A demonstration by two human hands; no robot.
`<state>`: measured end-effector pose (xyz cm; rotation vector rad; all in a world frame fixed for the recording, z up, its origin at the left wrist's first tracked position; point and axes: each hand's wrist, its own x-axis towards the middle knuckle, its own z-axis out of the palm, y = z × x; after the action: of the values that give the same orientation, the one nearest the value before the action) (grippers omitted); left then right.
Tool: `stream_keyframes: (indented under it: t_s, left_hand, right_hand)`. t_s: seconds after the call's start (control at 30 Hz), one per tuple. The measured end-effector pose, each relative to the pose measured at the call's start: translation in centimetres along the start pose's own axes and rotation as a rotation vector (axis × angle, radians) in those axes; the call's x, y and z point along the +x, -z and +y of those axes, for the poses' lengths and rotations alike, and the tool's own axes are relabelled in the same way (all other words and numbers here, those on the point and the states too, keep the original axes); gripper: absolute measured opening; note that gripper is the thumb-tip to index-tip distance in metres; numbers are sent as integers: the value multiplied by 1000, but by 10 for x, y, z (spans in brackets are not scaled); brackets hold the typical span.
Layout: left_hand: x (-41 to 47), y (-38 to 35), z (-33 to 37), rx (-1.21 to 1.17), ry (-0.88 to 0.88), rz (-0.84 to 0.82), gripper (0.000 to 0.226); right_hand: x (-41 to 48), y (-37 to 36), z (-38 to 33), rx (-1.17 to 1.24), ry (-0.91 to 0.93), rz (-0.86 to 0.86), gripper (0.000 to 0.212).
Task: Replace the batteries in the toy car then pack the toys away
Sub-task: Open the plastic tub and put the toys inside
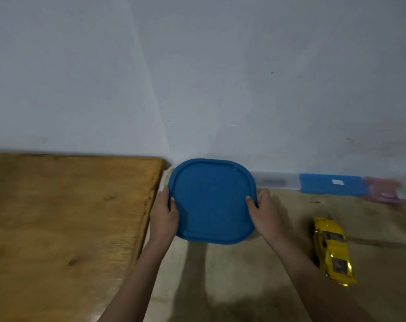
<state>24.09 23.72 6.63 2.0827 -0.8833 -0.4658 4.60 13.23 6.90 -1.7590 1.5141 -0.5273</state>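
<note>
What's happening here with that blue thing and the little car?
A person has both hands on a blue lid, the left hand at its left edge and the right hand at its right edge, thumbs on top. The lid seems to sit on a container that is mostly hidden beneath it, close to the wall. A yellow toy car lies untouched on the surface to the right, not packed away yet. Whether the lid is going on or coming off cannot be told.

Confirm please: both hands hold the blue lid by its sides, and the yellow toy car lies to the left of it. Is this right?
Not quite. Both the left hand and right hand do hold the blue lid by its sides, but the head view shows the yellow toy car lying to its right.
</note>
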Motion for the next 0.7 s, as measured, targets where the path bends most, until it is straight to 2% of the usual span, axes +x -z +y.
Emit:
stream_keyframes:
  t_s: [0.1,0.17,0.23,0.3,0.37,0.47,0.6,0.7]
  left_hand:
    - [9,7,-30,50,18,-16,41]
    - [16,8,-38,64,-33,-41,45]
    - [23,9,-37,37,-52,-101,46]
    - [32,10,-36,15,-49,-148,46]
    - [39,10,-39,-31,-25,-178,45]
    - [45,10,-44,-35,25,-174,41]
    - [52,4,-49,186,61,-167,34]
    - [65,-6,-50,434,-56,-106,44]
  right_hand:
    - [3,-31,-15,-112,1,2,22]
    - [8,-47,-19,-170,-1,62,23]
    - [14,-58,-20,-112,-18,99,22]
    - [20,-69,-18,-38,-15,67,31]
    - [28,-77,-15,-45,16,40,42]
    - [41,-82,-11,-116,22,30,40]
    - [43,-79,-12,-303,73,47,37]
    - [44,-78,-11,-530,204,36,56]
